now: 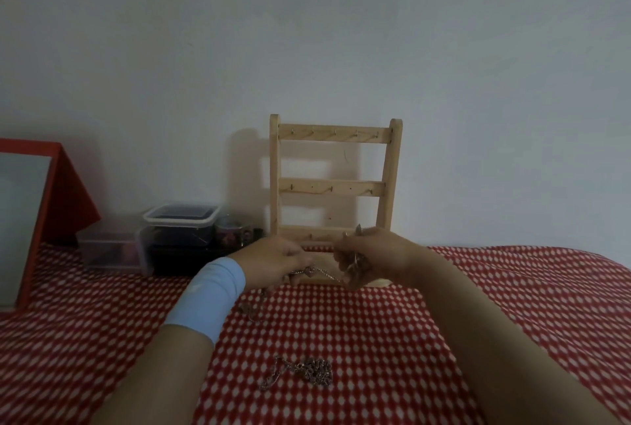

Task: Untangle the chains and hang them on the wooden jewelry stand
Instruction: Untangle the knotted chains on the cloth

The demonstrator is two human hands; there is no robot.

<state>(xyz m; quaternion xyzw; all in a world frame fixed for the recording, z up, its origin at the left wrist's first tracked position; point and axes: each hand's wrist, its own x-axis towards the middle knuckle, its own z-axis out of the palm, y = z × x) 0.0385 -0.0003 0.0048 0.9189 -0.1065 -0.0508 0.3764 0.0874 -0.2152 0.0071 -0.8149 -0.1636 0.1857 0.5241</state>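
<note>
A wooden jewelry stand point(333, 185) with three hook rails stands upright against the wall; its hooks look bare. In front of its base, my left hand point(276, 260) and my right hand point(372, 257) each pinch part of a silver chain point(324, 272) stretched between them. A loose end of that chain hangs from my left hand down to the cloth point(252, 313). A second tangled heap of chains point(307, 373) lies on the cloth nearer to me. My left wrist wears a light blue band.
A red and white chequered cloth point(478, 305) covers the table. At the back left stand clear plastic boxes point(181, 230), a small patterned tin point(234, 231) and a red-framed mirror point(30, 213). A plain wall is behind.
</note>
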